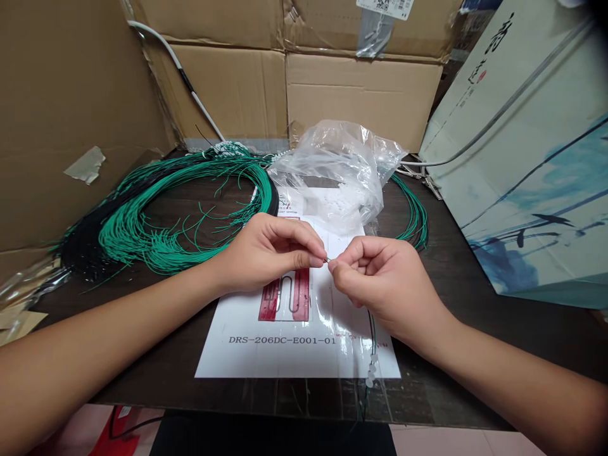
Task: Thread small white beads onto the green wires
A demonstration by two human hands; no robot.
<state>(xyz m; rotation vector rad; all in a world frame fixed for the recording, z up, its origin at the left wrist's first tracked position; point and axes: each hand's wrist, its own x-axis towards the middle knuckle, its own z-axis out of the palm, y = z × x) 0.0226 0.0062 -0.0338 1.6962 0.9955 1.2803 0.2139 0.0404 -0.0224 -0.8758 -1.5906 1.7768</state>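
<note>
Over the printed sheet, my left hand (280, 251) and my right hand (375, 272) meet almost fingertip to fingertip. Both are closed in a pinch. A short bit of thin green wire (329, 259) shows in the small gap between them, its end at my left thumb and forefinger. From below my right hand a green and a dark wire (373, 329) hang toward the table's front edge. Several small white beads (371, 370) sit along these wires. Details at the pinched wire end are too small to make out.
A big coil of green and black wires (128, 228) lies at left. Behind my hands, a clear plastic bag (339, 164) holds small white pieces. More green wires (413, 212) lie right of it. The sheet (285, 364) rests on the dark table. Cardboard (228, 88) and a patterned box (536, 190) enclose the space.
</note>
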